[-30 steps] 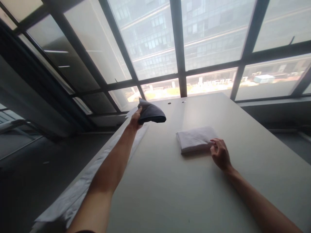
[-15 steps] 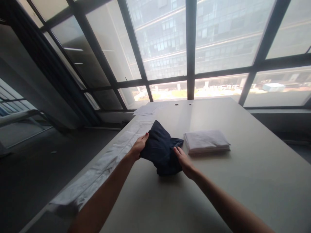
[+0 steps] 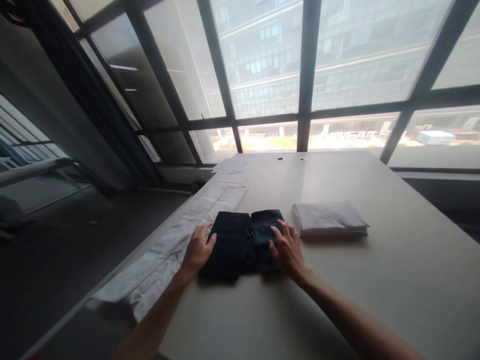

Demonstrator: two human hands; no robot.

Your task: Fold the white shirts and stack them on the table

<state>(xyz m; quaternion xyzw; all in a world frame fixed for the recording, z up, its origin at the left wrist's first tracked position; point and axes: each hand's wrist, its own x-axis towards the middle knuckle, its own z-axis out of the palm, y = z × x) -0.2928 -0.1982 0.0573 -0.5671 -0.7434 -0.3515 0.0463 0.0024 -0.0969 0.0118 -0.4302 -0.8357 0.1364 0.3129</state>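
Note:
A dark navy folded cloth item (image 3: 230, 245), which looks like a garment, lies flat on the white table (image 3: 240, 320), its two halves side by side with a crease between them. At its left edge is my left hand (image 3: 197, 248), fingers spread and thumb on or just over the fabric. My right hand (image 3: 288, 250) rests on or just above the right half, fingers apart. Neither hand grips the cloth. Right of it sits a neat stack of folded white cloth (image 3: 332, 219).
A long crumpled silvery-white plastic sheet (image 3: 168, 250) runs along the table's left side. Several white paper sheets (image 3: 230, 165) lie at the far left corner. Two cable holes (image 3: 280, 159) are near the far edge, before tall windows (image 3: 262, 65).
The dark cloth, held up bunched between both hands before, now lies flat on the table. Both hands have let go and opened. The view has shifted slightly.

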